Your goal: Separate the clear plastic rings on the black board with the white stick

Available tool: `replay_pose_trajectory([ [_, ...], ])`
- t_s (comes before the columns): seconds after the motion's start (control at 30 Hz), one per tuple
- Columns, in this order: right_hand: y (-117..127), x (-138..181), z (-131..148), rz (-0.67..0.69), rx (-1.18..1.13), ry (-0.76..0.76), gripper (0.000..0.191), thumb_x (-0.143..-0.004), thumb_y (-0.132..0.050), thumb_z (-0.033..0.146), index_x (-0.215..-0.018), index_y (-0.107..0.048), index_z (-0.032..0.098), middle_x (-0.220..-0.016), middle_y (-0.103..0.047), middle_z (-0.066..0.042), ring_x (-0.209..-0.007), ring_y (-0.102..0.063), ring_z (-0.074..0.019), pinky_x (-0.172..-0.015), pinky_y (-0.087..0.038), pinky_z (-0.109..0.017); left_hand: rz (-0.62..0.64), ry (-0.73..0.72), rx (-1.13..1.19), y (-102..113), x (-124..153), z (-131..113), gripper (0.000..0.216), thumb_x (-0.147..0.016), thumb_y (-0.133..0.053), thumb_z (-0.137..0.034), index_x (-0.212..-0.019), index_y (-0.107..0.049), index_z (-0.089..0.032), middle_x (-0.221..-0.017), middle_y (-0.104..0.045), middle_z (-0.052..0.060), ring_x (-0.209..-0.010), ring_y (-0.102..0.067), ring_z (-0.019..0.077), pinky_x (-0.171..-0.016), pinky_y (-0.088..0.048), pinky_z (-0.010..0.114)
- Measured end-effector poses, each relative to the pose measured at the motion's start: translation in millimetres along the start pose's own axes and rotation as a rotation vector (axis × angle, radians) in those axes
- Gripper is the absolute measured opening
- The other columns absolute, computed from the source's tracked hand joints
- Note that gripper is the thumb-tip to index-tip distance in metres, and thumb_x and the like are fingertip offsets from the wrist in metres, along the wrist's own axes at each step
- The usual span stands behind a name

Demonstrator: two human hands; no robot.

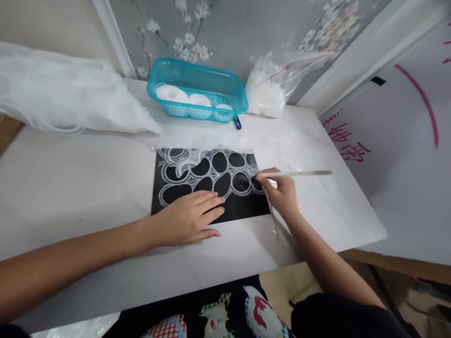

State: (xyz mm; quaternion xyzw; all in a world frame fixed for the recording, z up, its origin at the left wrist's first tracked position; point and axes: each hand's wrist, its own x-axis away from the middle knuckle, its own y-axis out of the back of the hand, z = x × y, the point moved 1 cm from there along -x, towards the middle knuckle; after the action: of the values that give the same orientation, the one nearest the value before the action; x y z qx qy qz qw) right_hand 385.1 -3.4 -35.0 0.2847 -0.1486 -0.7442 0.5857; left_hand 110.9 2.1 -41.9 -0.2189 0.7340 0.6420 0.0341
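Observation:
A black sheet [243, 206] lies on the table in front of me, with rows of white, translucent rings [219, 162] on its upper part. My left hand [192, 216] rests flat across its lower left, palm down and fingers stretched out. At the sheet's right edge, my right hand [278, 188] is closed on a thin white stick [306, 173] that points out to the right. The stick's working tip is mostly hidden by the fingers near the rightmost rings. A loose white curved piece [185, 166] sits over the rings at upper left.
Behind the sheet stands a blue plastic basket [197, 75] holding several white rolls. A clear bag of white material [269, 94] is right of it; a large white bundle [70, 94] lies left. A small blue object [237, 123] sits by the basket. A whiteboard [398, 188] borders the right.

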Motion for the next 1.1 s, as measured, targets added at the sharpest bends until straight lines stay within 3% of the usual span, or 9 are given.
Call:
replay_pose_trajectory([
  [0.1, -18.4, 21.9, 2.4, 0.079, -0.078, -0.010, 0.015, -0.088, -0.065, 0.034, -0.080, -0.072, 0.024, -0.084, -0.076, -0.002, -0.081, -0.071, -0.0225, -0.074, -0.056, -0.037, 0.107, -0.003, -0.019, 0.0, -15.8, 9.0, 0.058, -0.100, -0.043, -0.055, -0.134, -0.058, -0.010, -0.142, -0.056, 0.019, -0.133, -0.051, 0.0347, -0.111, -0.039, 0.048],
  [0.3, -25.7, 21.5, 3.8, 0.127, -0.112, 0.021, 0.007, -0.087, -0.067, 0.028, -0.082, -0.072, 0.028, -0.087, -0.076, -0.002, -0.087, -0.071, -0.0242, -0.081, -0.057, -0.040, 0.271, 0.075, -0.016, -10.1, -38.4, 28.1, 0.074, -0.095, -0.036, -0.070, -0.146, -0.048, -0.017, -0.153, -0.042, 0.019, -0.144, -0.036, 0.0364, -0.117, -0.026, 0.051],
  [0.9, -26.9, 22.0, 6.7, 0.097, -0.028, -0.006, 0.011, -0.089, -0.063, 0.025, -0.083, -0.073, 0.023, -0.089, -0.077, -0.005, -0.091, -0.070, -0.0240, -0.084, -0.056, -0.041, 0.262, 0.172, 0.051, -26.7, -33.2, 27.1, 0.073, -0.095, -0.033, -0.071, -0.151, -0.041, -0.025, -0.162, -0.028, 0.015, -0.150, -0.023, 0.0346, -0.120, -0.020, 0.052],
  [0.97, -29.2, 28.1, 6.1, 0.082, 0.046, 0.055, 0.012, -0.090, -0.060, 0.024, -0.087, -0.072, 0.024, -0.095, -0.078, -0.005, -0.102, -0.068, -0.0265, -0.090, -0.055, -0.044, 0.243, 0.186, 0.074, -28.0, -32.7, 26.5, 0.073, -0.094, -0.035, -0.071, -0.150, -0.042, -0.025, -0.162, -0.027, 0.014, -0.150, -0.023, 0.0345, -0.120, -0.019, 0.052],
  [1.1, -39.6, 46.3, 4.3, 0.091, 0.293, 0.345, 0.022, -0.089, -0.056, 0.013, -0.100, -0.070, 0.026, -0.107, -0.077, -0.005, -0.121, -0.063, -0.0279, -0.105, -0.046, -0.048, 0.229, 0.199, 0.105, -29.4, -32.5, 24.4, 0.078, -0.092, -0.037, -0.073, -0.151, -0.040, -0.023, -0.162, -0.025, 0.017, -0.150, -0.023, 0.0350, -0.121, -0.017, 0.051],
])
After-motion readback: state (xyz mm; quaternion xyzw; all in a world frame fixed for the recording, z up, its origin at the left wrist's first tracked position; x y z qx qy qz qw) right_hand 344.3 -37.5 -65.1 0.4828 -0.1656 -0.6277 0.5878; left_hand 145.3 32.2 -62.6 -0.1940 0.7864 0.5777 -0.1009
